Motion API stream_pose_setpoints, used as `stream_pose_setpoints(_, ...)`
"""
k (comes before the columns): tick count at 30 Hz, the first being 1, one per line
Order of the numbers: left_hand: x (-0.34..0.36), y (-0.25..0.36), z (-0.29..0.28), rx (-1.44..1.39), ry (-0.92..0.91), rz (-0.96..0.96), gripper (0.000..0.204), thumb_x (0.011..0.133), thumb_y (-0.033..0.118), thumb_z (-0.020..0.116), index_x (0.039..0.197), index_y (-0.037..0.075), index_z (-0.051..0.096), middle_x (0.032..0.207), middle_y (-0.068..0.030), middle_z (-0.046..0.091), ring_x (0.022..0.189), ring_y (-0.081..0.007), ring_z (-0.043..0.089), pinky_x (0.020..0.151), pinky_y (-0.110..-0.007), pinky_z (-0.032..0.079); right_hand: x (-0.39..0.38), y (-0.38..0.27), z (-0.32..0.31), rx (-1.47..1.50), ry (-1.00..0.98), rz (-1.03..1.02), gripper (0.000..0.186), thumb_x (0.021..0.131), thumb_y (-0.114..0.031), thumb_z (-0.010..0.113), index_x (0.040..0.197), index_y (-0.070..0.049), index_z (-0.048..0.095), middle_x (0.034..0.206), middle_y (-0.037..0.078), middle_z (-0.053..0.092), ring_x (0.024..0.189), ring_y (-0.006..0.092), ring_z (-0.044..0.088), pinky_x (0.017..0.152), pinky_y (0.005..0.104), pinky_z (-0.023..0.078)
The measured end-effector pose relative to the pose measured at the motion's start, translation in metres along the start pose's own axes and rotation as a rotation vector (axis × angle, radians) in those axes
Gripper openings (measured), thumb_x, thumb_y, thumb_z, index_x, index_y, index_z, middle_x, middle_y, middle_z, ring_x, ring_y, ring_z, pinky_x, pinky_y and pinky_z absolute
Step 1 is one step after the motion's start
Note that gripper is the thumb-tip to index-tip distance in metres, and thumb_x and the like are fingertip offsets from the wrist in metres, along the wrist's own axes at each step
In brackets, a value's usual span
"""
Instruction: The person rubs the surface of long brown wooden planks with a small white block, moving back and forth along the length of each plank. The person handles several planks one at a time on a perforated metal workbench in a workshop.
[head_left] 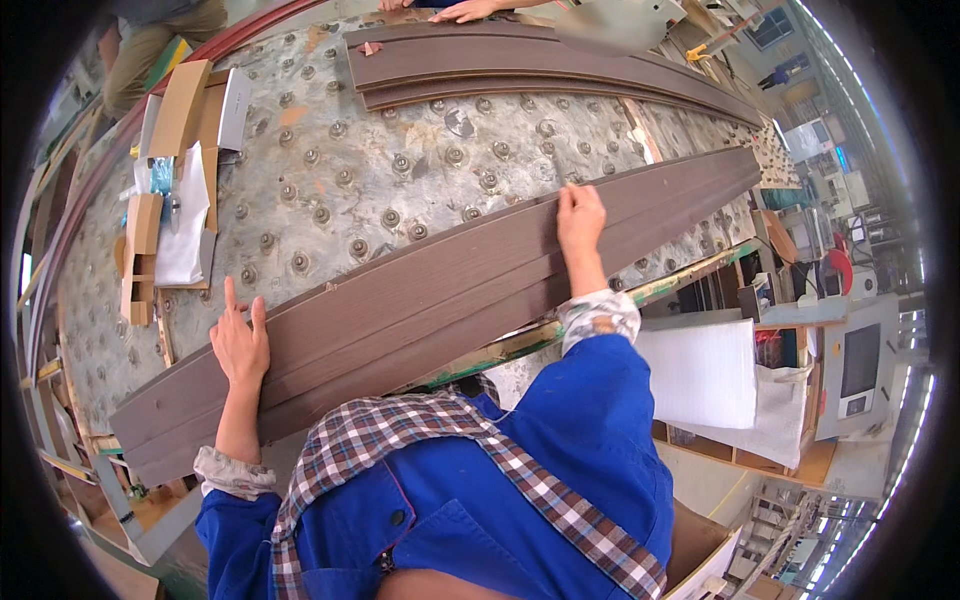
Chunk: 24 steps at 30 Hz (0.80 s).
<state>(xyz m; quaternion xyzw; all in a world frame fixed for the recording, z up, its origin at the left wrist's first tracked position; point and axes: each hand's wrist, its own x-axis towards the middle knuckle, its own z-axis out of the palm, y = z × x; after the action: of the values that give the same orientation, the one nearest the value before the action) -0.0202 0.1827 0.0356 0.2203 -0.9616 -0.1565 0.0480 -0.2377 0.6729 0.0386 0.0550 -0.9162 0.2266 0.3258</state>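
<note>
A long dark brown panel [440, 290] with lengthwise grooves lies aslant across the table in front of me, its right end farther away. My left hand [240, 345] is over the panel's left part, at its far edge, with index finger and thumb stretched apart and nothing in it. Farther right, my right hand [582, 225] is closed in a pinch at the same far edge. What its fingertips hold, if anything, is too small to make out.
Metal ball rollers stud the grey tabletop [420, 170]. More brown panels [500, 65] lie at the far side, where another person's hand [465, 10] rests on one. An opened cardboard box [180, 110] with white paper stands at left. White sheets [700, 370] hang at right below the table.
</note>
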Motion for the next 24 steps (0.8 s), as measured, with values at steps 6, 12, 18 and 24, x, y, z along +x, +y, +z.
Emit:
stream_pose_setpoints(6,0.003,0.001,0.003,0.009,0.008,0.022,0.066,0.100,0.052,0.037,0.151,0.011,0.028,0.108,-0.0142,0.065,0.101,-0.0286,0.059,0.095,-0.040,0.037,-0.001,0.004,-0.002,-0.095,-0.087,-0.004,0.008,0.086,-0.011,0.061,0.088,-0.006,0.067,0.083,0.013,0.059,0.077,0.0365,0.060,0.067,0.0447,0.049)
stream_pose_setpoints(12,0.001,0.003,0.000,0.017,0.010,0.020,0.067,0.100,0.053,0.036,0.151,0.010,0.029,0.104,-0.0119,0.065,0.098,-0.0278,0.059,0.095,-0.041,0.037,-0.093,-0.189,0.025,0.234,-0.169,-0.282,0.007,0.081,-0.012,0.059,0.084,-0.006,0.060,0.075,0.012,0.054,0.077,0.0301,0.058,0.067,0.0417,0.049)
stream_pose_setpoints(18,0.002,0.000,0.004,0.008,0.069,0.034,0.066,0.100,0.054,0.033,0.150,0.011,0.031,0.099,-0.0119,0.066,0.094,-0.0285,0.060,0.095,-0.040,0.037,-0.108,-0.247,0.028,0.557,-0.284,-0.152,0.013,0.083,-0.007,0.066,0.095,-0.004,0.064,0.082,0.008,0.057,0.078,0.0276,0.060,0.066,0.0374,0.051)
stream_pose_setpoints(24,-0.005,-0.007,0.005,0.001,0.053,0.022,0.062,0.098,0.047,0.044,0.146,0.007,0.037,0.103,-0.0125,0.065,0.098,-0.0299,0.059,0.095,-0.042,0.037,-0.099,-0.216,0.022,0.513,-0.340,-0.013,0.011,0.085,-0.009,0.066,0.094,-0.003,0.067,0.083,0.009,0.059,0.080,0.0281,0.061,0.067,0.0371,0.050)
